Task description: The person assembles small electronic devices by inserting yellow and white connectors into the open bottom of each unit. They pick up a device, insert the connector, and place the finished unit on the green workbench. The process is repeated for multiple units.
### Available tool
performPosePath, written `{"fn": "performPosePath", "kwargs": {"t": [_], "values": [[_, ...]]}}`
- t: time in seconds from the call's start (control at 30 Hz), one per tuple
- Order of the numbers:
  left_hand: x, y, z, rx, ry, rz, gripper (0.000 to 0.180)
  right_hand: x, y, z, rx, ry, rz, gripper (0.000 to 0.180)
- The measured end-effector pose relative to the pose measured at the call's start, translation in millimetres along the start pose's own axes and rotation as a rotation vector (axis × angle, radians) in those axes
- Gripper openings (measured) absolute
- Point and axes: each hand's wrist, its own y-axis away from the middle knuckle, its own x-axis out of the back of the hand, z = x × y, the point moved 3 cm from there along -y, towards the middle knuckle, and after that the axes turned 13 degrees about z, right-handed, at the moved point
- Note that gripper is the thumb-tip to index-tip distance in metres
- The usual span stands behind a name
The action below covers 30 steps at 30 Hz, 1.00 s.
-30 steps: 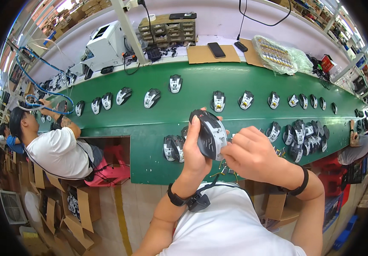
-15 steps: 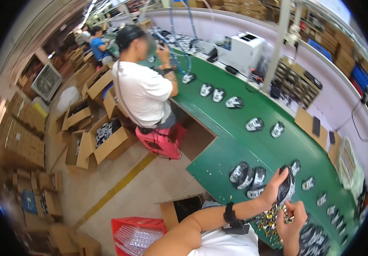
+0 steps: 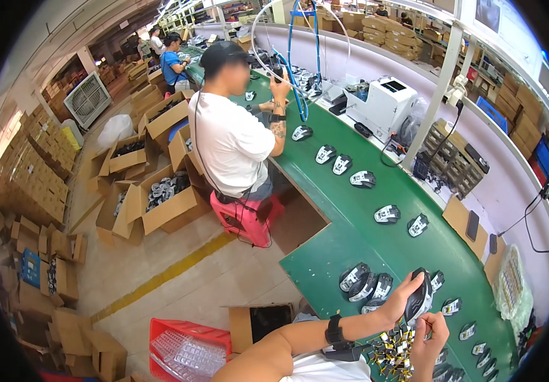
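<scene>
My left hand is closed around a black and grey computer mouse, held tilted above the green bench. Just below it, my right hand has its fingers pinched together at the lower end of the mouse. Whatever is between those fingertips is too small to make out. Beneath my hands lies a heap of small yellow, black and white wired parts. Several more mice sit grouped on the bench left of my left hand. Others lie beside my right wrist, partly cut off by the picture's rim.
Mice stand spaced along the green bench. At its back are a white machine and a drawer rack. A person in a white shirt sits ahead on a pink stool. Open cartons and a red crate stand left.
The whole view has tipped, bringing more of the far room into sight. My left hand still holds the mouse, with my right fingers still pinched at its lower end.
</scene>
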Motion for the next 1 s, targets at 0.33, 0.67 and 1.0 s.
{"fn": "performPosePath", "kwargs": {"t": [0.33,0.67,1.0], "values": [[-1,0,0,0.051,0.047,0.005,0.039,2,-9,-17,0.176,0.083,-0.005,0.01],[-30,19,36,0.027,0.065,-0.3,0.055,22,-30,-39,0.352,0.056,0.005,0.023],[-32,27,38,-0.039,-0.093,-0.228,0.054,19,-24,-49,0.653,0.257,-0.117,0.028]]}}
